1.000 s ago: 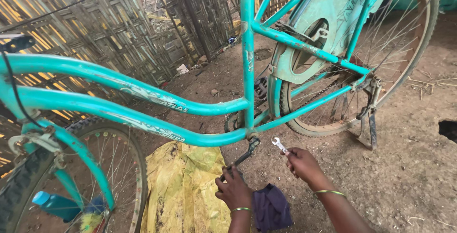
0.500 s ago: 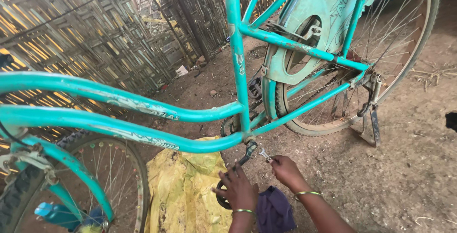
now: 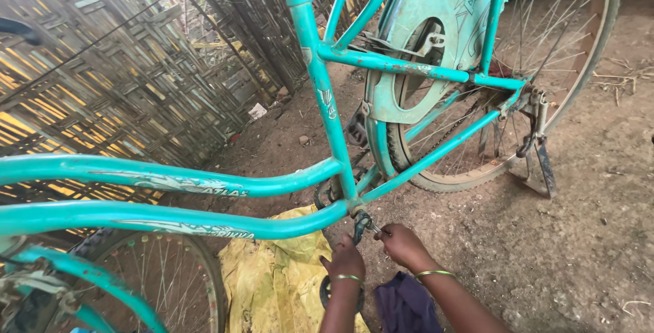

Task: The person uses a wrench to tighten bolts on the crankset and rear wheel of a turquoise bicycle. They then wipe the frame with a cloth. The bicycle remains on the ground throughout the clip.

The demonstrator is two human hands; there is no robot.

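Gripping a small spanner, the right hand meets the crank at its ten o'clock. The left hand clasps something dark below; the crank sits at its one o'clock.

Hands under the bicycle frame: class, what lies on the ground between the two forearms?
In the head view, a dark purple cloth lies between the left hand and right hand, beside a yellow sheet.

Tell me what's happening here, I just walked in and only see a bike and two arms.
A person crouches under a turquoise metal bicycle frame. The right hand holds a small silver wrench at the crank area below the bottom bracket, while the left hand grips a dark round part just beneath. A crumpled yellow plastic sheet and a dark purple cloth lie on the dirt ground.
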